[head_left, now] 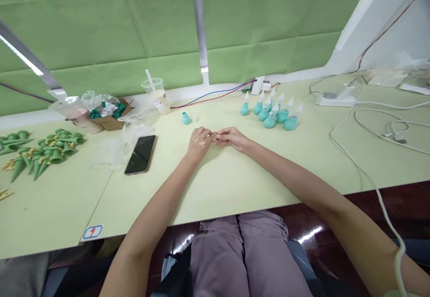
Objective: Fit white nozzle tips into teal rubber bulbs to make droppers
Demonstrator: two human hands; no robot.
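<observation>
My left hand and my right hand meet above the middle of the table, their fingertips pinched together. Between them is a small pale piece, mostly covered by the fingers, so its kind cannot be made out. Just beyond my left hand stands a small turquoise bulb with an open top and no tip. Beside it lies a little whitish translucent piece. Farther right is a group of several turquoise bulbs with clear pointed tips, standing upright.
A phone lies left of my hands, near crumpled plastic bags. Behind are a drink cup and a cardboard box. Green horn-shaped parts are heaped far left. A power strip and white cables spread over the right side.
</observation>
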